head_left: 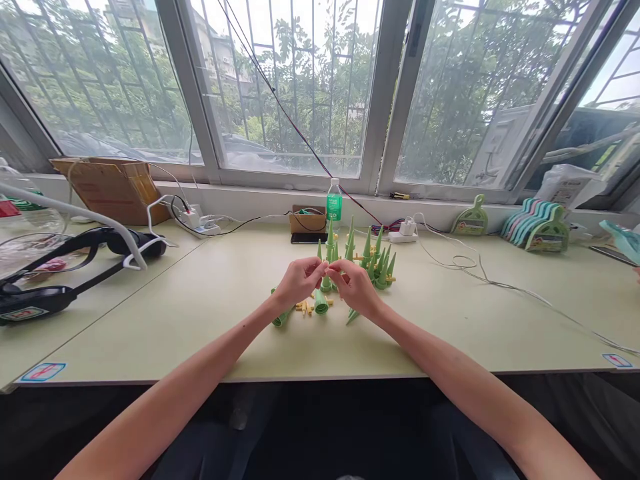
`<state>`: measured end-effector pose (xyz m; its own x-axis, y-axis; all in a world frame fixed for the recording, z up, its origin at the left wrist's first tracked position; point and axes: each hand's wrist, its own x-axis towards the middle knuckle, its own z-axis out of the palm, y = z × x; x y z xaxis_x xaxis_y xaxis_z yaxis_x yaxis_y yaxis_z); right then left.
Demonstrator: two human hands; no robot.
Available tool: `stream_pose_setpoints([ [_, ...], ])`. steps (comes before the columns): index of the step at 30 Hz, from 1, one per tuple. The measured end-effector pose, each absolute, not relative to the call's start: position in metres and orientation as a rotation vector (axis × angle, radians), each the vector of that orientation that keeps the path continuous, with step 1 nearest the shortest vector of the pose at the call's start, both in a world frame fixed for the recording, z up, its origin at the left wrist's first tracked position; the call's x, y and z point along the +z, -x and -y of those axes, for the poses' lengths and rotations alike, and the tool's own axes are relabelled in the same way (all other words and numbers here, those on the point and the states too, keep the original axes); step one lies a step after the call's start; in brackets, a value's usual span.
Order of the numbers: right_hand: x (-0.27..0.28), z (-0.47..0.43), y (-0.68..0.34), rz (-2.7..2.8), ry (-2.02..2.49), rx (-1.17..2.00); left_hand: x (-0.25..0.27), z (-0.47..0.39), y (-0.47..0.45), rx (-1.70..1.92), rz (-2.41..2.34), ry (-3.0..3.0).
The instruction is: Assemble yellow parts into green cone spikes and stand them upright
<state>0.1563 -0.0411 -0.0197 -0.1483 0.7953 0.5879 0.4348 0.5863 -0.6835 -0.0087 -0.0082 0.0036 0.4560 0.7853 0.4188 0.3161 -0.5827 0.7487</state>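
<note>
My left hand (300,280) and my right hand (354,285) meet fingertip to fingertip over the table, both closed in a pinch. Whatever lies between the fingertips is too small to make out. Just behind and to the right stand several green pointed cones (371,257), some with small yellow pieces (393,279) at their sides. Below the hands lies a green cone (321,304) with its round, ridged opening toward me, beside a small heap of yellow pieces (304,308). Another green cone (281,316) lies under my left wrist, partly hidden.
A bottle with a green label (334,203) stands behind the cones, next to a small cardboard box (307,220) and a dark phone (309,238). Black straps (75,287) lie left. White cables (500,283) cross the right side, before several small dustpans (537,227).
</note>
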Motion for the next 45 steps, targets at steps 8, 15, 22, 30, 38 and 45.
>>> stream_pose_setpoints([
  [8, -0.0188, 0.0428, -0.155, 1.789, 1.014, 0.434, 0.002, 0.006, 0.0085, 1.074, -0.924, -2.079],
  [15, -0.0189, 0.0412, -0.1547, 1.752, 0.996, 0.428, 0.0007, 0.0052, 0.0086, 1.079, -0.937, -2.075],
  [22, -0.0182, 0.0412, -0.1553, 1.747, 1.008, 0.422, 0.0006, 0.0062, 0.0083, 1.074, -0.943, -2.082],
  [30, -0.021, 0.0384, -0.157, 1.698, 1.035, 0.418, 0.0039, 0.0085, 0.0077, 1.052, -0.896, -2.038],
  [38, -0.0201, 0.0399, -0.156, 1.712, 1.027, 0.448, 0.0033, 0.0076, 0.0082, 1.06, -0.924, -2.062],
  [45, -0.0203, 0.039, -0.1554, 1.712, 1.028, 0.414, 0.0021, 0.0072, 0.008, 1.064, -0.947, -2.098],
])
